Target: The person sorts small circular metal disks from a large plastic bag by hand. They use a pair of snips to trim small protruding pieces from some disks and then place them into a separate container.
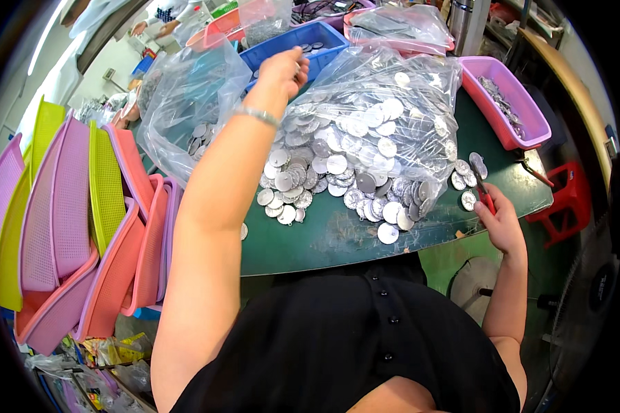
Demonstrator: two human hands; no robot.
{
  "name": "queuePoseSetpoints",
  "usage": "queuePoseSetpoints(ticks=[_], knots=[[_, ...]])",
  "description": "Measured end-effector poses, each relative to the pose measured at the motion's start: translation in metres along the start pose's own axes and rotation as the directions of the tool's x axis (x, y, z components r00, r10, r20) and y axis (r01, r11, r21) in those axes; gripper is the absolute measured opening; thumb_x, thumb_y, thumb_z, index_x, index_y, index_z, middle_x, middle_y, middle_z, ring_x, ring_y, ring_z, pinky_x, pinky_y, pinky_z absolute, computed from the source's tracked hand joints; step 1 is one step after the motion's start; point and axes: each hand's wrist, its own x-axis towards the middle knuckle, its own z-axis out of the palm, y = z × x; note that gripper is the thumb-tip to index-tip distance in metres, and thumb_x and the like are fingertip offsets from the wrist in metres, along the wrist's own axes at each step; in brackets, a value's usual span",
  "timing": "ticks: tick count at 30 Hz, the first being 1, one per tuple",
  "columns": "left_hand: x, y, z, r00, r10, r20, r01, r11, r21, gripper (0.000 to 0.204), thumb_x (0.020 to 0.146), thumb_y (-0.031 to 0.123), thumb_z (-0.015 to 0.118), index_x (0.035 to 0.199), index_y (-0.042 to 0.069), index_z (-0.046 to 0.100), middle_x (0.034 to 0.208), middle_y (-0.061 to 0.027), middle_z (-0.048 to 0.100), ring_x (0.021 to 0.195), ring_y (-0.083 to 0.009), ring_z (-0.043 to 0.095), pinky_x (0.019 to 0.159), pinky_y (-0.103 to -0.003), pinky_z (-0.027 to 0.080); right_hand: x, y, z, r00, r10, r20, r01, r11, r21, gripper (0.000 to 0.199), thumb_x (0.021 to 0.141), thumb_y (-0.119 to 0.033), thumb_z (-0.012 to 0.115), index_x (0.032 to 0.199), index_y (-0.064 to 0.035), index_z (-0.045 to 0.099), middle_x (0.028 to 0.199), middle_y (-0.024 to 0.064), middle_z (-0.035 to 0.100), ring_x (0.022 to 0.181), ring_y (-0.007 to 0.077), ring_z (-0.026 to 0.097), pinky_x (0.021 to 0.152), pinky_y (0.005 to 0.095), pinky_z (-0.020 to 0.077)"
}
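Observation:
My left hand (282, 72) is stretched out over the near side of a blue basket (327, 40) with a few metal discs in it. Its fingers are curled together, and whatever they hold is too small to make out. My right hand (504, 224) is closed around red-handled pliers (487, 199), whose dark jaws point toward a few round silver medallions (459, 175) at the table's right. A large heap of the same silver medallions (337, 165) spreads over the green table (289, 248), partly inside a clear plastic bag (420, 117).
Left of the heap stands another clear bag (193, 89) with discs. A pink basket (506, 103) holding small metal parts is at the right, beside a second red-handled tool (534, 172). Stacked plastic baskets (69, 199) crowd the left. A red stool (565, 203) stands beyond the right edge.

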Motion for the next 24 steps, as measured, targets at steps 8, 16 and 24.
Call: queuePoseSetpoints(ticks=[8, 16, 24], knots=[[-0.185, 0.012, -0.049, 0.872, 0.104, 0.479, -0.228, 0.951, 0.21, 0.025, 0.082, 0.013, 0.057, 0.104, 0.0, 0.056, 0.072, 0.0006, 0.052, 0.059, -0.0054, 0.045, 0.046, -0.016, 0.031, 0.034, 0.071, -0.042, 0.936, -0.139, -0.322, -0.107, 0.761, -0.64, 0.053, 0.076, -0.033, 0.062, 0.114, 0.0006, 0.048, 0.097, 0.0231, 0.055, 0.091, 0.0366, 0.054, 0.079, 0.0379, 0.043], [-0.094, 0.056, -0.187, 0.842, 0.539, -0.001, -0.367, 0.574, 0.732, 0.044, 0.077, 0.022, 0.065, 0.112, -0.001, 0.053, 0.089, -0.0038, 0.057, 0.069, -0.0042, 0.047, 0.058, -0.016, 0.037, 0.062, 0.096, -0.035, 0.888, -0.258, -0.381, -0.171, 0.584, -0.794, 0.063, 0.073, -0.042, 0.062, 0.119, -0.0008, 0.046, 0.109, 0.0235, 0.052, 0.101, 0.0378, 0.049, 0.087, 0.0419, 0.0386], [-0.141, -0.012, -0.1, 0.496, 0.778, 0.386, -0.679, 0.07, 0.731, 0.028, 0.074, 0.016, 0.066, 0.099, 0.003, 0.061, 0.095, -0.0079, 0.06, 0.083, -0.0167, 0.056, 0.074, -0.027, 0.043, 0.031, 0.06, -0.005, 0.789, -0.53, -0.309, 0.15, 0.655, -0.74, 0.035, 0.074, -0.021, 0.064, 0.102, -0.001, 0.056, 0.102, 0.0162, 0.055, 0.097, 0.0317, 0.05, 0.085, 0.0377, 0.0392]])
